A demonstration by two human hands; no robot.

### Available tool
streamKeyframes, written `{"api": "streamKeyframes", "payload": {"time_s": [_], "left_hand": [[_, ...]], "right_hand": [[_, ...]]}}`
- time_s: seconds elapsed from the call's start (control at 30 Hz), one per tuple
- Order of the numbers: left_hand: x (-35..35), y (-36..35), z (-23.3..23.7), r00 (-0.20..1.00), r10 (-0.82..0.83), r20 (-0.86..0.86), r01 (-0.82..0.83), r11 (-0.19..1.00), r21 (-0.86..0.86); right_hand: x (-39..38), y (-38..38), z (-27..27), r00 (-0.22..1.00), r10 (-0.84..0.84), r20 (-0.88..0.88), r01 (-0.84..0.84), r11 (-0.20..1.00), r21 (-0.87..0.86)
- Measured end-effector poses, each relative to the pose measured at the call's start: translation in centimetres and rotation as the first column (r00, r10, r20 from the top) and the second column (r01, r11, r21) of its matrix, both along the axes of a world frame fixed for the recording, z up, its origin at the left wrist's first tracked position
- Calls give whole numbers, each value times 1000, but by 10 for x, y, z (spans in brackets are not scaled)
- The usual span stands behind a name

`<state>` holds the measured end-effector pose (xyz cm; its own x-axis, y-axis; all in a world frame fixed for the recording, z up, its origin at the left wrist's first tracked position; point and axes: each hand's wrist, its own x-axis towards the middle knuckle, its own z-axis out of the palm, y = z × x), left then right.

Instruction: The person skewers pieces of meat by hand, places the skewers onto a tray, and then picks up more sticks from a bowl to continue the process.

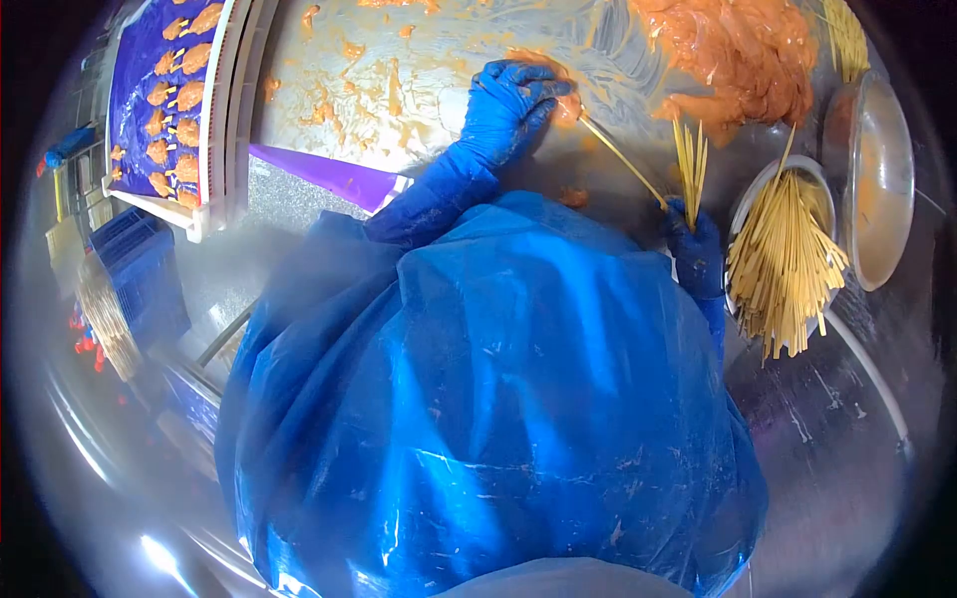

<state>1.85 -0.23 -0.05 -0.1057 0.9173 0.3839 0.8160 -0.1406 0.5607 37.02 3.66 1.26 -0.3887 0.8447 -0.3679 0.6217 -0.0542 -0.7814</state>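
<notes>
On the metal table, my left hand (511, 105), in a blue glove, has its fingers wrapped over a lump of orange marinated meat (566, 106). A wooden skewer (623, 159) runs from that meat to my right hand (695, 244), also gloved in blue. My right hand holds the skewer's far end along with a small bundle of skewers (690, 169) pointing away from me. Just right of it, a bowl (740, 224) holds a large fan of skewers (786, 264).
A big pile of marinated meat (738, 60) lies at the upper right. Beside it are a metal basin (879, 184) and more skewers (845, 40). At the upper left, skewered pieces (187, 95) sit in a white-edged tray (211, 110). Blue crates (140, 264) stand at the left.
</notes>
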Motion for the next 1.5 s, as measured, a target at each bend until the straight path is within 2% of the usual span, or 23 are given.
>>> {"api": "streamKeyframes", "payload": {"time_s": [0.03, 0.13, 0.27, 0.33, 0.37, 0.43, 0.47, 0.53, 0.63, 0.77, 0.87, 0.93, 0.97, 1.0, 1.03, 1.07, 1.13, 1.17, 1.23, 1.27, 1.33, 1.43, 1.5], "left_hand": [[0, 0, -1, 1000, 3, 1, -3, 1000, -2], [-1, 2, -2, 999, -7, 46, 7, 1000, 8], [1, 0, -2, 999, 33, 27, -32, 999, -17], [1, 1, 0, 999, 40, 28, -39, 999, -26], [1, 1, 1, 999, 41, 35, -40, 999, -25], [2, 1, 0, 998, 41, 42, -40, 999, -27], [2, 2, -1, 998, 43, 46, -42, 999, -21], [2, 1, 0, 998, 45, 50, -44, 999, -18], [2, 1, 4, 999, 34, -6, -34, 998, -44], [2, 1, 0, 999, 36, -5, -37, 998, -53], [2, 1, -5, 999, 33, 31, -31, 998, -50], [1, 1, -5, 999, 30, 43, -28, 999, -44], [2, 1, -3, 999, 29, 37, -28, 999, -37], [2, 0, -2, 999, 29, 30, -28, 999, -29], [2, 1, -3, 999, 28, 31, -27, 999, -28], [1, 1, -4, 999, 24, 42, -23, 999, -27], [2, 1, -3, 998, 20, 53, -19, 999, -27], [2, 1, -1, 998, 14, 61, -11, 999, -35], [2, 0, 1, 998, 8, 68, -5, 999, -44], [2, 0, 0, 998, 2, 59, 0, 999, -36], [2, 0, 1, 999, -1, 50, 3, 1000, -29], [3, -1, 3, 998, 3, 63, -1, 1000, -24], [2, 0, 1, 998, -7, 58, 9, 1000, -26]], "right_hand": [[7, -1, -13, 990, 112, -86, -98, 984, 146], [15, -4, -39, 999, 41, -29, -37, 988, 150], [13, -3, -41, 999, 18, -50, -13, 995, 100], [9, -1, -30, 991, 136, 17, -137, 964, 229], [3, -1, -22, 990, 137, 17, -137, 964, 228], [-8, -3, -11, 989, -142, 28, 144, 985, -93], [-6, -4, -16, 989, -143, 29, 145, 985, -94], [-6, -6, -26, 997, 69, -20, -63, 974, 218], [-9, -4, -19, 997, 82, 15, -83, 981, 175], [-6, -1, -27, 996, 89, 3, -88, 973, 215], [-7, 1, -35, 991, 129, 38, -134, 937, 321], [-10, 5, -36, 972, 227, 65, -227, 817, 530], [-19, 5, -23, 971, 228, 65, -228, 817, 530], [-28, 5, -8, 993, 87, 74, -105, 954, 281], [-35, 5, 5, 991, -49, 123, 47, 999, 15], [-38, 5, 10, 991, -49, 123, 47, 999, 16], [-40, 5, 15, 994, -91, -58, 86, 993, -86], [-37, 6, 8, 994, -90, -59, 85, 993, -85], [-36, 8, -2, 983, 179, -33, -166, 955, 244], [-39, 9, 1, 983, 180, -33, -167, 955, 245], [-50, 9, 8, 999, -1, 43, 0, 999, 32], [-51, 14, 1, 998, -58, 40, 61, 994, -92], [-56, 16, 0, 999, -39, 19, 39, 999, -33]]}}
